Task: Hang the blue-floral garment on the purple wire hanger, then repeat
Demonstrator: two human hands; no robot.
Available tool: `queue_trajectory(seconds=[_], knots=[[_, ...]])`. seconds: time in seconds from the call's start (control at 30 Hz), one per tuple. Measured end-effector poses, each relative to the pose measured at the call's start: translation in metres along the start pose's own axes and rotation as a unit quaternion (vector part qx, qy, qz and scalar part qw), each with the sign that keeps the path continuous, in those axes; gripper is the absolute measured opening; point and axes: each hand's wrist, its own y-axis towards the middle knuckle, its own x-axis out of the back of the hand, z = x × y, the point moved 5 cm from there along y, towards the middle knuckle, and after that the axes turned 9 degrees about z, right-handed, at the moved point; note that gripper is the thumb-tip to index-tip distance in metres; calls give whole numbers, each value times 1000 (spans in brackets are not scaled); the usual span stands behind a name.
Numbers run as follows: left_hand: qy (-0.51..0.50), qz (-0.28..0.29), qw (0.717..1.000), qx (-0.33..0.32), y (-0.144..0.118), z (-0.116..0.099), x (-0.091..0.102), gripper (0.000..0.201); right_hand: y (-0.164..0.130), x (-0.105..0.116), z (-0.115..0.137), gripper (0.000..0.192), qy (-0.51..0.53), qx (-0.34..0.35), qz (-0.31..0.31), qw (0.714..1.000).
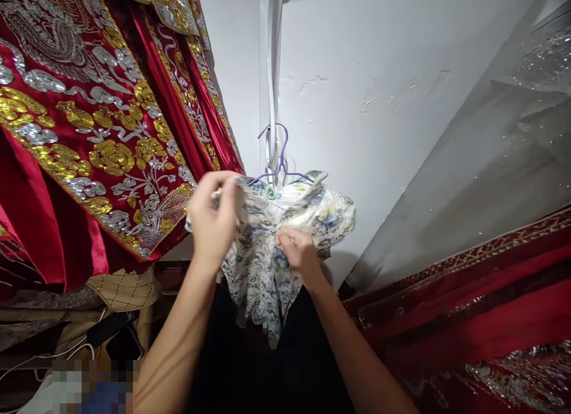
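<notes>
Head view: left hand pinches the patterned garment's shoulder fabric; right hand, fingers curled, grips its front. Garment hangs on a purple hanger against the white wall, beside red embroidered robes.

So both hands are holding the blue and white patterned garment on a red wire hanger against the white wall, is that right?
Not quite: the head view shows a purple wire hanger, not red. The left hand and right hand do grip the blue and white patterned garment against the white wall.

Colours, head view:
Garment white with blue-yellow floral print, purple hanger; robe red satin, gold-silver embroidery.
</notes>
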Motion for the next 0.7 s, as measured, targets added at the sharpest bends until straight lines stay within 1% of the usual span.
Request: queue_trajectory(seconds=[0.03,0.07,0.1,0.13,0.17,0.2,0.23,0.27,0.3,0.33,0.4,0.47,0.5,0.53,0.6,0.63,0.7], knots=[[-31,-57,998,25,-1,15,17,14,-6,-2,-12,32,-3,-14,2,1000],[-76,-115,989,54,-5,34,33,13,-12,-4,-23,33,4,-26,1,1000],[-137,-169,971,96,-11,57,47,11,-19,-7,-31,34,21,-37,-1,999],[-215,-221,940,149,-20,82,57,10,-26,-10,-37,34,44,-48,-2,998],[-301,-273,889,211,-32,107,61,9,-33,-14,-40,35,68,-55,-2,996],[-370,-303,833,277,-47,129,60,10,-39,-19,-42,35,91,-58,0,994],[-404,-306,799,323,-62,145,55,14,-44,-24,-42,36,109,-59,0,992],[-427,-302,773,360,-78,157,47,18,-50,-28,-42,37,122,-63,-3,990],[-436,-288,760,387,-94,164,38,23,-55,-31,-43,38,134,-70,-10,988],[-442,-278,752,403,-112,168,27,25,-60,-33,-45,38,146,-79,-20,986],[-452,-267,734,430,-148,168,7,26,-71,-34,-52,38,165,-96,-41,981],[-459,-261,727,440,-179,160,-7,21,-83,-29,-64,39,172,-107,-63,977],[-464,-254,725,441,-190,155,-11,16,-89,-24,-70,39,172,-112,-72,976],[-471,-245,723,441,-197,149,-13,11,-94,-19,-77,40,170,-116,-77,975],[-491,-210,725,435,-200,133,-13,4,-102,-7,-88,44,155,-121,-86,977],[-503,-182,730,425,-197,123,-14,7,-104,-2,-92,46,142,-118,-95,978],[-522,-111,752,387,-186,97,-18,12,-104,7,-93,47,111,-100,-118,982]])
